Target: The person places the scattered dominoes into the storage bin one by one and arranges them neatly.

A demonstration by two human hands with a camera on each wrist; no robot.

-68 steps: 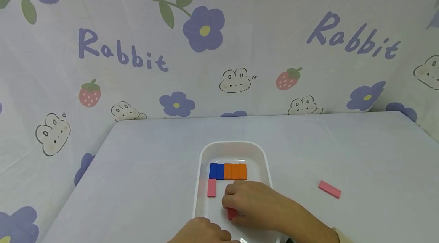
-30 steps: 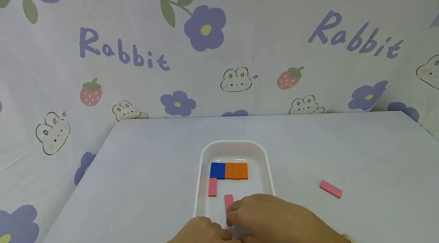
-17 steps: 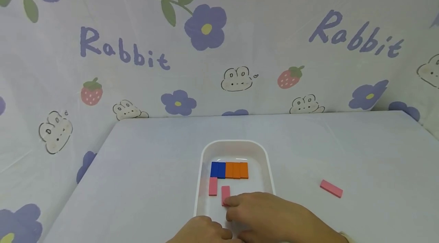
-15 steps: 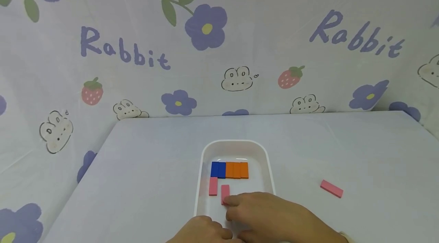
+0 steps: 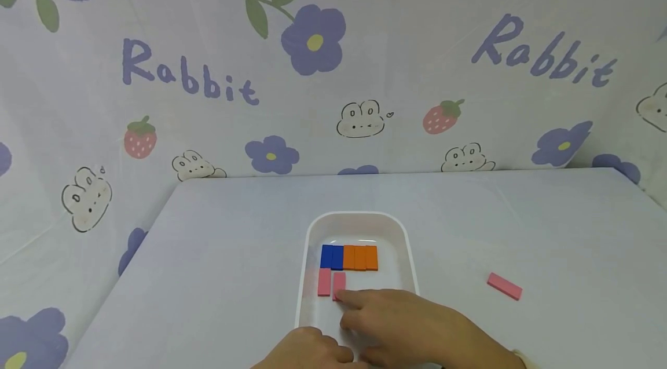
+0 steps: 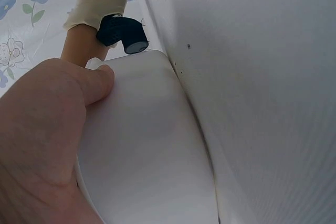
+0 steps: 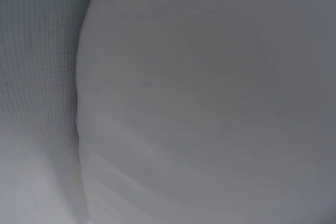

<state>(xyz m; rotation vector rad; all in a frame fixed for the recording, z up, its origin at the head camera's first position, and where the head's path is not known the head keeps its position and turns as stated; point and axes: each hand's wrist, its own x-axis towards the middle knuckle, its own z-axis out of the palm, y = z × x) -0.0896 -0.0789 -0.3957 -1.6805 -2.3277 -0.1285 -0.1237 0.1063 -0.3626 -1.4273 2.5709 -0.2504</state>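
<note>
A white tray [image 5: 355,214] lies on the table, holding small flat rectangular blocks. My left hand [image 5: 307,350] grips the tray's near rim; in the left wrist view the thumb lies over the rim beside the outer wall [image 6: 147,135]. The right hand [image 5: 396,325] reaches over the tray, its extended index fingertip on the near end of a pink block [image 5: 339,282]. Just left of that block, a narrow gap away, lies another pink block [image 5: 324,282]. Beyond them, two blue blocks [image 5: 332,257] and three orange blocks [image 5: 361,258] form a row. The right wrist view shows no hand.
A third pink block [image 5: 504,286] lies slanted on the white table [image 5: 234,253], right of the tray. Behind the table hangs a patterned cloth [image 5: 208,21]. A black wrist camera [image 6: 126,34] sits on the other arm in the left wrist view.
The right hand let go of its grasp on the pink block and slid it with the index finger, away and slightly left, alongside the other pink block. The left hand stayed at the rim.
</note>
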